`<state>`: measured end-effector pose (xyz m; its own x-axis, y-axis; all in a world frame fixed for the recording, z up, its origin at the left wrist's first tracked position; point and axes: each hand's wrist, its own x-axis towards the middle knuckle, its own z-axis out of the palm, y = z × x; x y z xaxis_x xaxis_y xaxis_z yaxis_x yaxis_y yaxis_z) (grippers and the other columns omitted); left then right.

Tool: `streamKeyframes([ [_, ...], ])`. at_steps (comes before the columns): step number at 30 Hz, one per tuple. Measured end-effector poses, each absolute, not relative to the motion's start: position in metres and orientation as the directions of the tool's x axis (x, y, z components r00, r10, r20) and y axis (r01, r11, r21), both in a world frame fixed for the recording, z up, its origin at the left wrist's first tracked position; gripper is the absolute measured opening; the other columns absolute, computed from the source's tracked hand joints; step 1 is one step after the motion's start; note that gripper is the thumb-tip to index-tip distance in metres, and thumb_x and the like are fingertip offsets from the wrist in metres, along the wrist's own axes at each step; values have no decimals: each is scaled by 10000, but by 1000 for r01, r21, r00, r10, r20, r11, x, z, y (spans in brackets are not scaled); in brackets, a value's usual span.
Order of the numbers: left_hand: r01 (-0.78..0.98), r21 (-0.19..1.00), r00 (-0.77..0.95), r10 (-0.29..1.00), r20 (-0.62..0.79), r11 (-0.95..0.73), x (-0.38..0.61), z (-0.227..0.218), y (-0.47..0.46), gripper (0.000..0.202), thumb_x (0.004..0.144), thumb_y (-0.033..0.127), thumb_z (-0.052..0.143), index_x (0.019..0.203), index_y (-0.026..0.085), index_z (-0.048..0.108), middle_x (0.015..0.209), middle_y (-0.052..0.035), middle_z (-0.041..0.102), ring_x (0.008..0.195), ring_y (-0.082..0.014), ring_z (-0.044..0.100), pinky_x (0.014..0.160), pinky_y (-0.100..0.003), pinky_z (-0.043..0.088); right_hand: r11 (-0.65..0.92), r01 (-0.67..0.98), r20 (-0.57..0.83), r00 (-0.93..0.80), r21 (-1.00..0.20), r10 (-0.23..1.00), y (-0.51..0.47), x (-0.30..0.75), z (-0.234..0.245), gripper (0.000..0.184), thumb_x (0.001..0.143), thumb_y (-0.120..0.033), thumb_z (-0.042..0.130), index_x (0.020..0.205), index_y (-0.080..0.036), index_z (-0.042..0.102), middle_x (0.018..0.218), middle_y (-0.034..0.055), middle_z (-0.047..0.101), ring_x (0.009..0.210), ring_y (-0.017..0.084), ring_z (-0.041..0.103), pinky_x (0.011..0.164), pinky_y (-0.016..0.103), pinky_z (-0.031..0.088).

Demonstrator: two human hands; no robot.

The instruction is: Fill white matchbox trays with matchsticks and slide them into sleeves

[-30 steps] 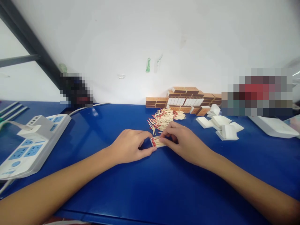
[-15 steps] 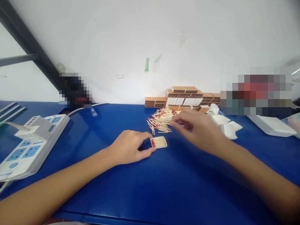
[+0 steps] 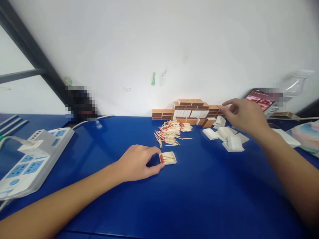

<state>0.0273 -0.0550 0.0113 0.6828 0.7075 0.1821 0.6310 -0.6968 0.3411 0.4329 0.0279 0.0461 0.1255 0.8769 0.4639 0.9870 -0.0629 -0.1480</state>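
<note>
My left hand [image 3: 141, 163] rests on the blue table, thumb and index finger gripping the left end of a small white matchbox tray [image 3: 172, 162]. Several red-headed matches [image 3: 168, 158] lie side by side in that tray, heads to the left. My right hand [image 3: 245, 116] reaches to the back right, its thumb and index finger closed at a matchbox [image 3: 219, 107] on the right end of the stacked matchboxes [image 3: 191, 105]. The other fingers are curled under and partly hidden. Beyond the tray lies a loose pile of matches [image 3: 170, 132].
White empty trays [image 3: 225, 132] lie jumbled below my right hand. A phone [image 3: 260, 99] leans behind it. At the left stands a white power strip [image 3: 37, 162] with a plugged-in adapter [image 3: 37, 141]. The white wall [image 3: 139, 46] rises behind the stack.
My right hand has moved from beside the match pile to the right and back, up to the stack's right end. My left hand keeps hold of the tray. The view has tilted slightly.
</note>
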Motion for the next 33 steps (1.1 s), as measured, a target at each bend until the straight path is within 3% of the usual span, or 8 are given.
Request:
streamKeyframes([
  [4,616,325,703,687,185,-718,26,11,-54,309,935,439,649,1137,214,710,652,46,600,548,-125,552,544,-259,364,-131,991,469,135,-42,873,40,436,46,368,983,-418,542,1152,-152,732,1069,185,713,921,273,601,723,356,337],
  [7,613,317,705,682,194,-724,26,10,-53,310,940,435,646,1146,211,705,660,43,607,553,-126,554,546,-257,362,-197,979,464,199,-52,863,38,436,48,349,979,-420,548,1031,-132,738,1000,190,715,851,265,583,691,361,330],
  [12,604,311,711,672,205,-734,26,10,-54,301,933,421,652,1132,202,708,663,39,614,554,-126,564,546,-257,378,25,966,315,60,-258,947,22,417,48,264,917,-446,649,912,-192,720,851,90,706,764,213,588,686,332,365],
  [18,591,293,713,656,246,-752,26,9,-54,292,928,417,654,1117,202,709,644,51,598,539,-115,566,529,-260,395,95,988,338,-48,-123,940,19,409,37,286,881,-504,682,840,-226,625,949,107,697,777,217,563,681,344,360],
  [22,581,288,715,646,267,-761,25,9,-53,296,926,419,654,1122,204,707,646,54,597,540,-112,566,534,-259,404,190,969,333,-128,-159,934,22,414,32,231,893,-437,684,808,-231,622,920,108,683,772,214,564,695,344,375],
  [28,580,300,706,651,278,-757,24,10,-53,287,923,395,664,1133,205,711,649,56,607,541,-107,562,536,-248,390,136,961,285,-64,-241,956,15,411,40,145,880,-342,723,863,-209,667,783,64,682,691,199,579,657,341,383],
  [30,582,287,684,648,334,-761,24,9,-52,286,926,402,667,1130,205,706,664,55,621,555,-107,570,544,-249,401,151,931,388,-11,-332,922,7,402,48,163,876,-345,731,926,-195,693,807,69,694,708,194,595,668,337,409],
  [33,586,283,608,643,465,-759,23,7,-50,311,936,429,667,1137,194,695,725,39,661,586,-103,588,574,-246,453,211,663,377,117,-718,919,-9,375,55,345,869,-461,741,1091,-201,695,844,58,704,644,164,592,570,301,434],
])
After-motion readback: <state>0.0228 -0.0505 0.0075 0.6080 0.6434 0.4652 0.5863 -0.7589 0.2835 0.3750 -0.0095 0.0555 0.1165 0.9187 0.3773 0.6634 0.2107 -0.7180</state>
